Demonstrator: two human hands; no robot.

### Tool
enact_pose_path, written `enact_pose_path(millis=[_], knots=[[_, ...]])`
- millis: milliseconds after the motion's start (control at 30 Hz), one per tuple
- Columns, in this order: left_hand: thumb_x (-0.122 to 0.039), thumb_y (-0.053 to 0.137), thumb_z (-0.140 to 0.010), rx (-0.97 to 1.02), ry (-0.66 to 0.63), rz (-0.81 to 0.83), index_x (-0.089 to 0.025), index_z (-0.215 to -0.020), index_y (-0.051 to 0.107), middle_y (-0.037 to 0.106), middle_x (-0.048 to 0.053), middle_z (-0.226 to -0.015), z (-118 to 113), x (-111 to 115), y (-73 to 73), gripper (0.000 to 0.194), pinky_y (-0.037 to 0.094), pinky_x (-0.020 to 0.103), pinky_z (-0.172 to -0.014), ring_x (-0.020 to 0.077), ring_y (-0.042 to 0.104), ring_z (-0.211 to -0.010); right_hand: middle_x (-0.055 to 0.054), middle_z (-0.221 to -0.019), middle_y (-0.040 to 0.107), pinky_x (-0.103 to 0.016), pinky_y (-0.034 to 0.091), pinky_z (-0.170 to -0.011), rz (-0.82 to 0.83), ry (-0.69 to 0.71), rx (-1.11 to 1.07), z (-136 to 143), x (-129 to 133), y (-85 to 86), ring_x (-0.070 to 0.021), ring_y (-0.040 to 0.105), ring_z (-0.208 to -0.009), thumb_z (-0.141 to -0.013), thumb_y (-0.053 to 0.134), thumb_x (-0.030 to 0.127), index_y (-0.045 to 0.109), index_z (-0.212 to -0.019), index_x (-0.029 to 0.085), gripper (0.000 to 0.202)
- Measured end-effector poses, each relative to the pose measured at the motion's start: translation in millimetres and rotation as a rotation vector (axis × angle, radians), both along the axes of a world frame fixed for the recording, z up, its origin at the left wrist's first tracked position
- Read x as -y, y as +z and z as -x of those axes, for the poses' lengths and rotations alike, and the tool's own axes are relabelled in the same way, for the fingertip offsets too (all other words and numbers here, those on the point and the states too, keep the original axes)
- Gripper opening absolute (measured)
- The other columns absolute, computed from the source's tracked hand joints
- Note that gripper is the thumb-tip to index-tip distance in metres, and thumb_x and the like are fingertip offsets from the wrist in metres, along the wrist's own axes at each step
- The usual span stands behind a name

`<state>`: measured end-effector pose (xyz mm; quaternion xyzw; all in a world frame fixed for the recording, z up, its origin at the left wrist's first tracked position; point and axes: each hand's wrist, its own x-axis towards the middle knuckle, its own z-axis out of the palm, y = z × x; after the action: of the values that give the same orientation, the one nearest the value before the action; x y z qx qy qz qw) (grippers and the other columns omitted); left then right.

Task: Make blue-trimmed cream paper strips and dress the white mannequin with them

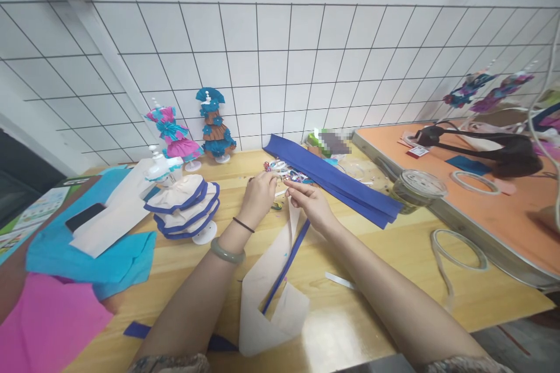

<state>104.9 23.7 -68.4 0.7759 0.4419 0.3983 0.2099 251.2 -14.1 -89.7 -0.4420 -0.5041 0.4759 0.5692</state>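
Both my hands work close together over the middle of the table. My left hand (261,195) is closed in a pinch near my right fingertips; what it holds is too small to make out. My right hand (311,205) pinches the top end of a long cream paper strip (262,285), which hangs down and folds over on the tabletop. A narrow blue paper strip (286,265) runs down from under the same hand, beside the cream one. Left of my hands stands a small white dress form (181,201) in a tiered cream paper skirt with blue edges.
Behind my hands lie a folded blue paper length (332,178) and small scraps (291,172). A clear round tub (417,189) and a tape roll (459,249) are at right. Dressed forms (214,122) stand by the wall. Turquoise paper (91,256) and a phone (85,217) lie left.
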Motion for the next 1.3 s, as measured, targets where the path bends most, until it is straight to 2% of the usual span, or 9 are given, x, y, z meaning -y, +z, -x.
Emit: enact_pose_path(millis=[200,367,500,633,700,867,1067,1200,1300], knots=[[-0.027,0.041,-0.083,0.192,-0.181,0.304,-0.013,-0.074,0.063,0.067,0.006,-0.08,-4,-6,-5.8,0.028,0.047,0.027,-0.07,0.0155,0.061,-0.075,-0.007,-0.1,0.065,-0.035,0.046,-0.082,-0.437,-0.263,0.449,-8,-3,-3.9,-0.0187,0.058,-0.092,-0.08,0.057,0.029,0.059,-0.118,0.023,0.039],[-0.029,0.044,-0.079,0.283,-0.282,0.493,-0.011,-0.085,0.066,0.069,0.01,-0.089,-7,0,-2.0,0.029,0.049,0.029,-0.073,0.0176,0.064,-0.084,-0.006,-0.101,0.066,-0.036,0.046,-0.086,-0.618,-0.273,0.617,-12,-4,-7.0,-0.0182,0.058,-0.093,-0.083,0.054,0.026,0.052,-0.126,0.026,0.042],[-0.029,0.045,-0.078,0.27,-0.283,0.54,-0.012,-0.083,0.067,0.069,0.01,-0.089,-7,2,1.0,0.028,0.049,0.028,-0.07,0.018,0.064,-0.084,-0.004,-0.088,0.068,-0.035,0.048,-0.082,-0.473,-0.252,0.479,-10,-6,-2.8,-0.0162,0.061,-0.08,-0.079,0.061,0.031,0.059,-0.117,0.022,0.039],[-0.024,0.046,-0.076,0.221,-0.174,0.462,-0.013,-0.076,0.066,0.068,0.007,-0.078,-3,-2,-0.1,0.023,0.047,0.026,-0.066,0.0162,0.062,-0.076,-0.004,-0.082,0.067,-0.033,0.05,-0.075,-0.194,-0.271,0.158,-22,-18,1.4,-0.0144,0.061,-0.071,-0.069,0.068,0.04,0.059,-0.113,0.014,0.052],[-0.024,0.049,-0.074,0.188,-0.112,0.397,-0.013,-0.077,0.066,0.065,0.003,-0.069,0,-5,-0.8,0.019,0.045,0.024,-0.063,0.0146,0.06,-0.069,-0.005,-0.08,0.067,-0.031,0.051,-0.068,-0.113,-0.326,0.124,-34,-28,2.1,-0.0136,0.06,-0.067,-0.067,0.067,0.044,0.058,-0.112,0.012,0.056],[-0.025,0.055,-0.073,0.097,0.019,0.265,-0.015,-0.093,0.062,0.053,-0.004,-0.052,6,-5,3.9,0.023,0.036,0.021,-0.053,0.0111,0.05,-0.051,-0.002,-0.067,0.062,-0.023,0.046,-0.052,-0.047,-0.329,0.26,-54,-52,-0.2,-0.0099,0.054,-0.053,-0.071,0.059,0.045,0.06,-0.095,0.012,0.04],[-0.031,0.045,-0.084,-0.021,0.042,0.199,-0.017,-0.083,0.064,0.053,-0.002,-0.044,10,5,18.1,0.024,0.038,0.023,-0.058,0.0146,0.056,-0.054,0.001,-0.05,0.058,-0.02,0.039,-0.045,0.013,-0.216,0.569,-57,-73,-8.9,-0.0084,0.048,-0.043,-0.067,0.064,0.031,0.062,-0.068,0.014,0.017],[-0.037,0.038,-0.088,-0.087,0.064,0.171,-0.017,-0.07,0.064,0.054,0.001,-0.045,13,6,22.4,0.038,0.038,0.025,-0.059,0.0171,0.057,-0.057,-0.002,-0.065,0.067,-0.019,0.044,-0.055,0.029,-0.2,0.731,-59,-86,-12.5,-0.0108,0.058,-0.056,-0.059,0.066,0.014,0.065,-0.071,0.014,0.012],[-0.044,0.032,-0.09,-0.108,0.085,0.164,-0.017,-0.071,0.066,0.061,0.005,-0.055,13,5,22.5,0.047,0.039,0.026,-0.061,0.0188,0.059,-0.062,-0.002,-0.059,0.067,-0.02,0.043,-0.05,0.05,-0.195,0.826,-59,-89,-11.6,-0.0114,0.056,-0.049,-0.063,0.064,0.019,0.066,-0.074,0.014,0.012]])
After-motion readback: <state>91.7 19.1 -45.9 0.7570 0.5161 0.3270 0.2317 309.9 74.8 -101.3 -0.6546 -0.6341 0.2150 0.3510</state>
